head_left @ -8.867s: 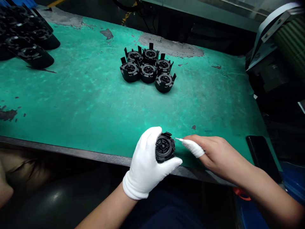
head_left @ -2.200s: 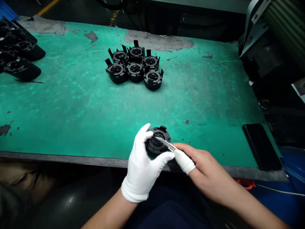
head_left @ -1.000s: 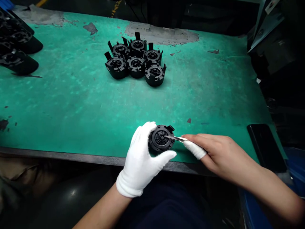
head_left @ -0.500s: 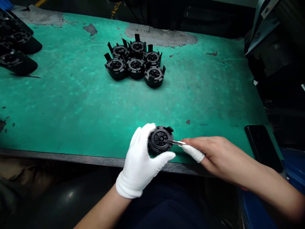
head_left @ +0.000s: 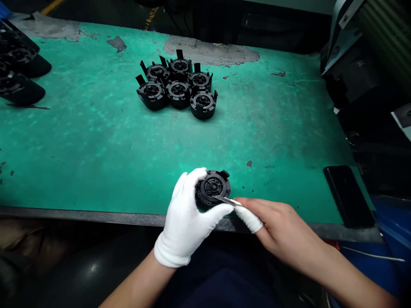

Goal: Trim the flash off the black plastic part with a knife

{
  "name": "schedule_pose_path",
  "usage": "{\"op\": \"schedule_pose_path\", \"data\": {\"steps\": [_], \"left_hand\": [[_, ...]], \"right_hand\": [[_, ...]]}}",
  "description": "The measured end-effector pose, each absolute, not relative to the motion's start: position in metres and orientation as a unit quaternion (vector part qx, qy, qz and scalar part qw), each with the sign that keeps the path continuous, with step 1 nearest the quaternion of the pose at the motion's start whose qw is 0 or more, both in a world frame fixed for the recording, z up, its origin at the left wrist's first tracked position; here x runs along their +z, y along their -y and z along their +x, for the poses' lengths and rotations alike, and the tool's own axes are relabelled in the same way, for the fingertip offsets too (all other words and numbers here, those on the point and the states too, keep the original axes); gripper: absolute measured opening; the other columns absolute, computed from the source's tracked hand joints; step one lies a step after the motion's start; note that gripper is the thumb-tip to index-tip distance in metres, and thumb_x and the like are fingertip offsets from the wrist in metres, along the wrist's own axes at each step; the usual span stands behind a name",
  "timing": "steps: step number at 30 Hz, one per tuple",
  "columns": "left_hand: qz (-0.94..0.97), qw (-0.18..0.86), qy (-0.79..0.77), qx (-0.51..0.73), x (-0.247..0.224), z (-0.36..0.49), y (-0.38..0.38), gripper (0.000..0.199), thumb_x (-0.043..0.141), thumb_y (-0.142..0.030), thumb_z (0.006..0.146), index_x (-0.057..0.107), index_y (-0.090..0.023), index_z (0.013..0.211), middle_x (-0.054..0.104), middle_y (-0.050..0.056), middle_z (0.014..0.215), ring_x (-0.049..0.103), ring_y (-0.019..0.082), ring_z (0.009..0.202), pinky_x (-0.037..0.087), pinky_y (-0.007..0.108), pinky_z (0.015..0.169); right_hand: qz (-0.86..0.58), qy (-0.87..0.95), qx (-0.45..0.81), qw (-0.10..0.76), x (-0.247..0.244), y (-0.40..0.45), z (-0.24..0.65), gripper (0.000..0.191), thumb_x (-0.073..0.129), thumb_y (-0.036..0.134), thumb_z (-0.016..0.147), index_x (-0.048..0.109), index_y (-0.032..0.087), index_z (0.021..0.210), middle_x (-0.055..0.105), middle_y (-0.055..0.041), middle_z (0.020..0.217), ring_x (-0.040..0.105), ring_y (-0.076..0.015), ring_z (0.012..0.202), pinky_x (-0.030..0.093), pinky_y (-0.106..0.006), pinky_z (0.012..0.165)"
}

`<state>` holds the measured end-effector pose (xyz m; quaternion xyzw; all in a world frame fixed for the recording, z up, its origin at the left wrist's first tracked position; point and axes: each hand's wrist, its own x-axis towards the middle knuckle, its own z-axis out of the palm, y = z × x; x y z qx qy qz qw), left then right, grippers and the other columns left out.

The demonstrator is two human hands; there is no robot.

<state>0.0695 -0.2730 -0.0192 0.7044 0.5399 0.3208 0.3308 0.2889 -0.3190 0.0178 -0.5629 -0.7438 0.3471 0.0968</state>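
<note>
My left hand (head_left: 189,218), in a white glove, grips a round black plastic part (head_left: 213,186) at the table's front edge. Ringed ribs show on the part's upper face, and a tab stands out at its far right rim. Between the thumb and fingers of my right hand (head_left: 269,222) is a thin pointed metal blade (head_left: 224,200). Its tip lies over the lower part of the ribbed face. White covering wraps the right thumb; the rest of that hand is bare. The blade passes close to my left thumb.
Several similar black parts (head_left: 178,92) stand grouped toward the back of the green table (head_left: 105,141). Larger black pieces (head_left: 22,87) are at the far left. A black phone (head_left: 349,196) lies near the right edge, with blue bins (head_left: 391,220) beyond it.
My right hand and the blade have shifted left and nearer to me, so the tip has gone from the right of the centre to the lower face. The whole view has shifted slightly.
</note>
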Motion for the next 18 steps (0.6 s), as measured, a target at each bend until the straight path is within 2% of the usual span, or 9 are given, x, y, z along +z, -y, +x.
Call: {"op": "schedule_pose_path", "data": {"steps": [4, 8, 12, 14, 18], "left_hand": [[0.705, 0.336, -0.533, 0.325, -0.02, 0.07, 0.274, 0.069, 0.082, -0.046, 0.074, 0.048, -0.025, 0.13, 0.057, 0.006, 0.133, 0.056, 0.024, 0.124, 0.044, 0.042, 0.113], [0.706, 0.333, -0.535, 0.323, -0.019, 0.071, 0.274, 0.067, 0.081, -0.044, 0.075, 0.047, -0.025, 0.13, 0.057, 0.007, 0.131, 0.057, 0.025, 0.122, 0.045, 0.042, 0.111], [0.706, 0.331, -0.536, 0.324, -0.019, 0.071, 0.274, 0.067, 0.081, -0.046, 0.075, 0.047, -0.025, 0.129, 0.057, 0.007, 0.131, 0.056, 0.025, 0.123, 0.045, 0.043, 0.112], [0.705, 0.331, -0.535, 0.327, -0.02, 0.071, 0.274, 0.068, 0.081, -0.048, 0.075, 0.047, -0.025, 0.129, 0.057, 0.007, 0.132, 0.055, 0.025, 0.124, 0.044, 0.044, 0.113], [0.705, 0.333, -0.535, 0.326, -0.02, 0.071, 0.274, 0.067, 0.081, -0.048, 0.075, 0.047, -0.025, 0.127, 0.056, 0.007, 0.132, 0.055, 0.026, 0.124, 0.043, 0.045, 0.113]], "right_hand": [[-0.587, 0.717, 0.345, 0.15, 0.02, 0.31, 0.292, 0.033, 0.042, 0.032, 0.105, 0.059, 0.036, 0.133, 0.069, 0.0021, 0.117, 0.066, -0.0159, 0.104, 0.052, -0.03, 0.09], [-0.597, 0.729, 0.316, 0.109, 0.019, 0.3, 0.291, 0.033, 0.042, 0.034, 0.104, 0.059, 0.036, 0.133, 0.069, 0.0013, 0.101, 0.065, -0.0167, 0.086, 0.05, -0.031, 0.076], [-0.614, 0.755, 0.219, 0.07, 0.019, 0.298, 0.288, 0.035, 0.044, 0.032, 0.103, 0.061, 0.034, 0.133, 0.065, 0.0002, 0.087, 0.064, -0.0196, 0.079, 0.045, -0.033, 0.067], [-0.624, 0.747, 0.207, 0.099, 0.019, 0.299, 0.287, 0.036, 0.042, 0.035, 0.104, 0.059, 0.033, 0.137, 0.064, -0.0009, 0.088, 0.063, -0.0192, 0.079, 0.045, -0.033, 0.067], [-0.633, 0.704, 0.273, 0.17, 0.021, 0.298, 0.289, 0.037, 0.042, 0.041, 0.105, 0.058, 0.034, 0.138, 0.066, -0.0018, 0.101, 0.062, -0.0166, 0.087, 0.046, -0.03, 0.075]]}}
